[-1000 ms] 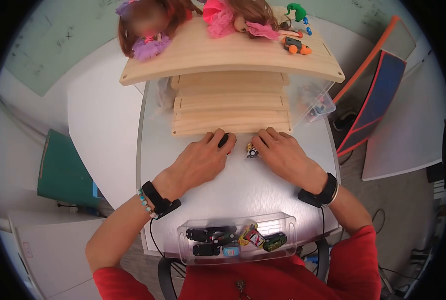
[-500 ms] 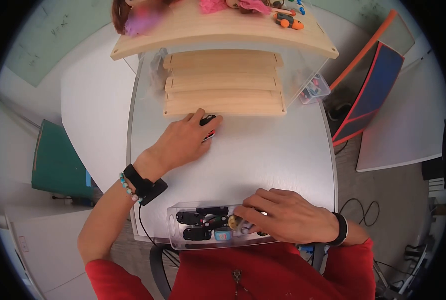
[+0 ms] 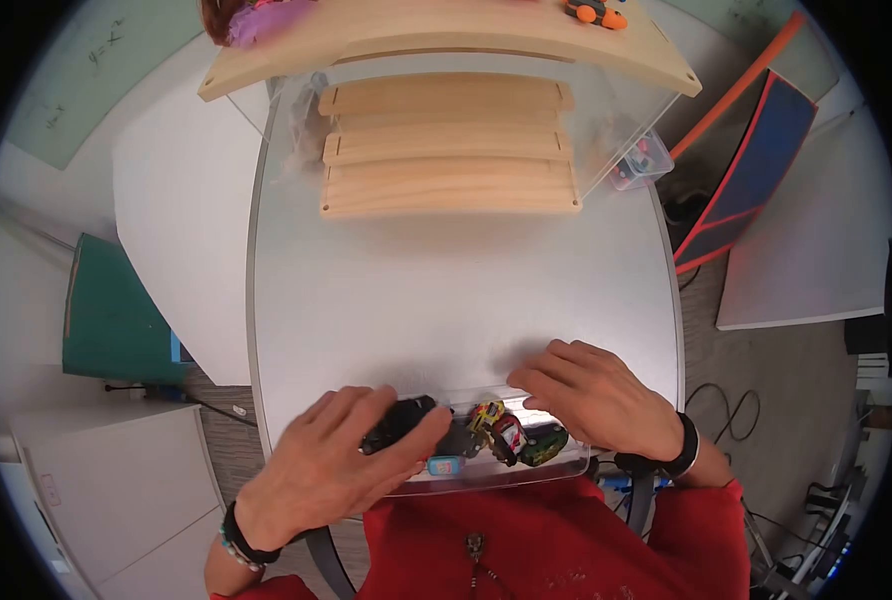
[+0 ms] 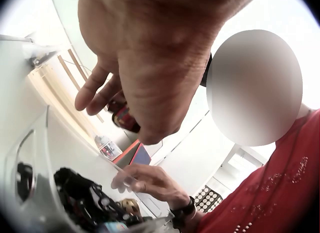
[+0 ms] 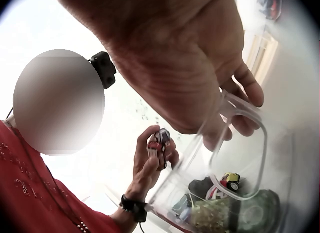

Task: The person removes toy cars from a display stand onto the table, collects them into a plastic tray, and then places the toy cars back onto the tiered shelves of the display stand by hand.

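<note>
My left hand (image 3: 341, 455) pinches a dark toy car (image 3: 402, 421) over the left part of a clear plastic bin (image 3: 496, 484). In the right wrist view, the car (image 5: 160, 142) shows red and grey parts between thumb and fingers. My right hand (image 3: 606, 395) hovers at the bin's right end with loosely bent fingers and nothing in them; the right wrist view has the fingers beside the bin's end handle. Inside the bin lie a yellow toy car (image 3: 485, 418), a red-and-white one (image 3: 509, 438), a green one (image 3: 544, 446) and a small light-blue toy (image 3: 444, 466). My left hand hides its left side.
A stepped wooden rack (image 3: 451, 190) stands on the white table (image 3: 456, 300), beneath a wooden top board (image 3: 446, 38) bearing an orange-and-black toy (image 3: 596, 13) and part of a doll (image 3: 264, 22). A small clear box (image 3: 646, 160) is right of the rack.
Both hands have come back from the rack's foot to the bin. The right hand carried a small toy into the bin and let it go; the left hand brought its toy car along.
</note>
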A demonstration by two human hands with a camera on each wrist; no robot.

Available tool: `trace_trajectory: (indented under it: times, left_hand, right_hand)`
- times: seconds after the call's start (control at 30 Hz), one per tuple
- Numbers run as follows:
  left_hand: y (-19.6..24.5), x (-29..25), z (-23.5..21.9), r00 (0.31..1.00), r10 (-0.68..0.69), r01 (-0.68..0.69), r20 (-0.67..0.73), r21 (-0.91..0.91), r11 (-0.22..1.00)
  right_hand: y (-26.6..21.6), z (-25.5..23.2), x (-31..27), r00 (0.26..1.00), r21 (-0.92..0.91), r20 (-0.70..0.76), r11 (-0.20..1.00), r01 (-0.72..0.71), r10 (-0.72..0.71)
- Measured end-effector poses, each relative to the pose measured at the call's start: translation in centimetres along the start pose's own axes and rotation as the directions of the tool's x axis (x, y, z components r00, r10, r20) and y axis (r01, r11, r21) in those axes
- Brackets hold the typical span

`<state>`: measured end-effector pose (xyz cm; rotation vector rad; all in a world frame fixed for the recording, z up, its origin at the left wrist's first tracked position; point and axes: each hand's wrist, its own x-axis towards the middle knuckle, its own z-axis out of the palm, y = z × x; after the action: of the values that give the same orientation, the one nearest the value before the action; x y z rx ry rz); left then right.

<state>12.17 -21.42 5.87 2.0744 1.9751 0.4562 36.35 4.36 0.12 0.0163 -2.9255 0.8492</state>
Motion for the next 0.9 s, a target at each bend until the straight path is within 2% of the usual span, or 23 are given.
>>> trace_trajectory:
  times: [0.07,0.13,0.17,0.23,0.27,0.4,0.53,0.63,0.83,0.9]
  left_hand:
    - [-0.2,-0.4,0.9,1.0,0.017,-0.017,-0.001,-0.017,1.0]
    - [-0.6,-0.9,2.0,0.999,0.025,-0.026,-0.045,-0.027,0.999]
    - [-1.0,-0.9,2.3,0.999,0.023,-0.025,-0.046,-0.026,0.999]
    - [-1.8,-0.6,2.9,0.975,-0.028,0.016,-0.219,-0.053,0.998]
    - [-2.1,-0.2,3.0,0.968,-0.081,0.064,-0.236,-0.08,0.995]
    - [-4.7,2.2,4.0,0.927,-0.165,0.113,-0.338,-0.168,0.979]
    - [-6.3,4.8,4.8,0.892,-0.145,0.116,-0.428,-0.093,0.989]
    - [-6.5,5.2,4.4,0.902,-0.194,0.138,-0.385,-0.168,0.976]
    - [-6.6,5.9,3.4,0.937,-0.161,0.104,-0.311,-0.192,0.976]
    - [-6.6,6.0,3.8,0.927,-0.146,0.094,-0.345,-0.165,0.982]
  right_hand:
    - [0.4,0.3,0.5,0.999,0.024,0.044,1.0,0.007,-0.008]
    - [0.5,0.5,1.5,0.999,0.012,-0.047,1.0,0.0,0.0]
    - [0.7,0.6,1.8,0.999,0.011,-0.046,1.0,0.003,-0.002]
    - [1.2,0.7,2.5,0.996,-0.024,-0.092,1.0,-0.007,0.005]
    - [1.5,0.4,3.1,0.994,-0.014,-0.104,1.0,-0.024,0.023]
    - [3.9,-0.6,5.5,0.983,0.015,-0.176,0.999,-0.048,0.05]
    - [6.1,-1.7,7.7,0.981,-0.029,-0.177,0.996,-0.079,0.073]
    - [6.6,-2.0,8.3,0.977,-0.024,-0.19,0.994,-0.104,0.097]
    - [6.0,-2.4,8.5,0.977,-0.005,-0.176,0.992,-0.123,0.12]
    - [6.1,-2.3,8.5,0.978,-0.004,-0.171,0.992,-0.124,0.122]
